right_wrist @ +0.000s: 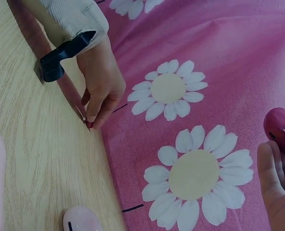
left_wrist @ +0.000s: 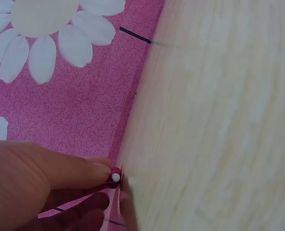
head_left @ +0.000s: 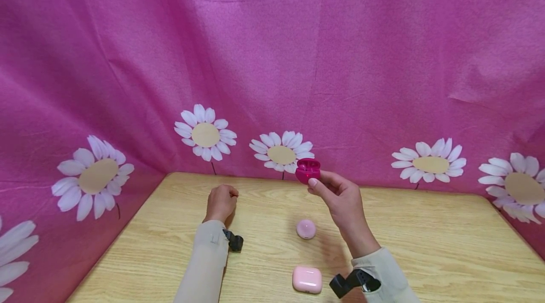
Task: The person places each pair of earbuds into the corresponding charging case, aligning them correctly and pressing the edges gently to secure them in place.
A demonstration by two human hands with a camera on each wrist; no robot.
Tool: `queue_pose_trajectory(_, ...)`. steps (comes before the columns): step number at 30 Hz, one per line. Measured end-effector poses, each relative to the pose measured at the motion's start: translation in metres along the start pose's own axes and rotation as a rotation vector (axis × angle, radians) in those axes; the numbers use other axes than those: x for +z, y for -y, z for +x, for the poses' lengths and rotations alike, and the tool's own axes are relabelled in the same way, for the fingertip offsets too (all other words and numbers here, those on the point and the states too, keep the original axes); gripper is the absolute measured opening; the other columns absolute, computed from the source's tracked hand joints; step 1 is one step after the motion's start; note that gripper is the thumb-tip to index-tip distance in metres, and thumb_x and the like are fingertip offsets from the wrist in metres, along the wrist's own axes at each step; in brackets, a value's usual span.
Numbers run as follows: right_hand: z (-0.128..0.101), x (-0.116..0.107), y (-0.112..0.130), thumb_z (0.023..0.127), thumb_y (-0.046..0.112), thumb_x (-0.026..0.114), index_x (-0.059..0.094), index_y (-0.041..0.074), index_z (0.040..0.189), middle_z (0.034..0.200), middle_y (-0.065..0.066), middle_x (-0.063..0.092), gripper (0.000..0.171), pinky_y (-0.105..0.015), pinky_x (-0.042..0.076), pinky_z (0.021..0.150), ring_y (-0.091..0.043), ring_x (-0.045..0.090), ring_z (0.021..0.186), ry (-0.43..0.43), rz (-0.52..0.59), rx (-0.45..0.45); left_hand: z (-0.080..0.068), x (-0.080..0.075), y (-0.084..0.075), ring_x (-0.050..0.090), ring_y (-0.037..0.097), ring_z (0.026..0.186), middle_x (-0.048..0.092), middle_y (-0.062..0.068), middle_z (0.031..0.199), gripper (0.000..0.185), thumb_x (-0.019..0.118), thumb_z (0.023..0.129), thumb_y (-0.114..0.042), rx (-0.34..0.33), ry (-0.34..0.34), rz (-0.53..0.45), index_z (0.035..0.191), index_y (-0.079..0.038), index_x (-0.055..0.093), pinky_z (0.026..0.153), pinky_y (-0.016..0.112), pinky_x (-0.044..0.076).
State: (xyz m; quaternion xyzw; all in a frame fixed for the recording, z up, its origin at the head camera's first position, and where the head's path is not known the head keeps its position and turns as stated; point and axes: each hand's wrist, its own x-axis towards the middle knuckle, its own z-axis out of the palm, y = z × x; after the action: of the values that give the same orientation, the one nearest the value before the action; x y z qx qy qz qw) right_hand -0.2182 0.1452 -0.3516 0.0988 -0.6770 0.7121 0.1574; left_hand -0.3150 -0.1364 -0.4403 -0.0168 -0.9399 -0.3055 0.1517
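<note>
My right hand (head_left: 346,204) holds up a magenta earbud case (head_left: 307,175), its lid raised, with the thumb on the front. The same case shows at the right edge of the right wrist view, partly cut off. Near the far edge of the table, my left hand (head_left: 220,202) pinches a small dark red earbud (left_wrist: 114,178) between thumb and fingertips. A pale spot shows on the earbud's end in the left wrist view. The earbud (right_wrist: 89,124) is right at the table surface in the right wrist view.
On the wooden table (head_left: 264,255) lie a round pale pink case (head_left: 306,229) and, closer to me, a rectangular pink case (head_left: 307,279). Pink cloth (head_left: 340,80) with daisies hangs behind the table and at its sides. Each wrist wears a black camera mount (head_left: 234,241).
</note>
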Motion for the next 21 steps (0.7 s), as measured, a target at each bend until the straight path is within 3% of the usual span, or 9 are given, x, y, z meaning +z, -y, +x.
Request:
queue_pose_trajectory(11, -0.0003, 0.0006, 0.0007, 0.086, 0.009, 0.073, 0.067, -0.003, 0.114, 0.099, -0.006, 0.071, 0.031, -0.033, 0.056, 0.08, -0.017, 0.069, 0.081, -0.002, -0.004, -0.01, -0.0009, -0.0007, -0.0016, 0.063, 0.027, 0.086, 0.069, 0.006, 0.085, 0.009, 0.07, 0.081, 0.001, -0.019, 0.049, -0.049, 0.082, -0.006, 0.074, 0.08, 0.043, 0.051)
queue_pose_trajectory(21, -0.0006, 0.0007, -0.0005, 0.086, 0.01, 0.073, 0.067, -0.002, 0.115, 0.104, -0.012, 0.069, 0.032, -0.033, 0.056, 0.08, -0.018, 0.069, 0.084, 0.005, -0.015, -0.006, -0.0015, -0.0018, -0.0004, 0.061, 0.021, 0.075, 0.065, 0.001, 0.074, 0.012, 0.073, 0.077, -0.001, 0.001, 0.014, 0.0, 0.086, -0.009, 0.073, 0.069, 0.038, 0.049)
